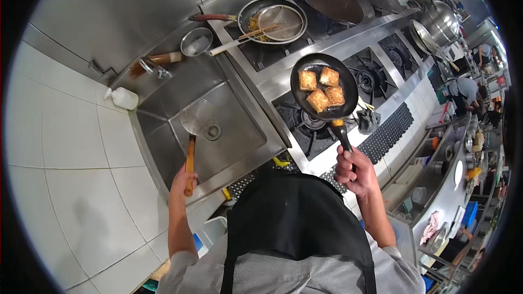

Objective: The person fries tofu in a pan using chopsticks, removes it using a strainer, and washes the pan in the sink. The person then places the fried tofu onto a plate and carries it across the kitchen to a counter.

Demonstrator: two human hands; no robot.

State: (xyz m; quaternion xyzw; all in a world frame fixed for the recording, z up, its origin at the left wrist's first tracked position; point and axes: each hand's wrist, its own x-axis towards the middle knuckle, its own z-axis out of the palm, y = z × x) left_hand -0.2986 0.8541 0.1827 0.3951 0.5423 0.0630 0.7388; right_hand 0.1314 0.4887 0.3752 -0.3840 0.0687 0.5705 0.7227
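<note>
My right hand (357,171) is closed around the black handle of a small frying pan (312,98), held over the stove. Several golden-brown square pieces of food (317,100), perhaps tofu, lie in the pan. Down at the left, my left hand (183,181) grips the wooden handle of a mesh strainer (190,158). The strainer's round head hangs over the sink (234,122), close to the drain; whether it touches the bottom I cannot tell.
Behind the pan is the gas stove (368,76) with several burners. A larger pan (245,13) at the back holds a sieve (280,22). A white bottle (124,98), a faucet (155,68) and a metal bowl (196,42) edge the sink. Another person (466,88) stands far right.
</note>
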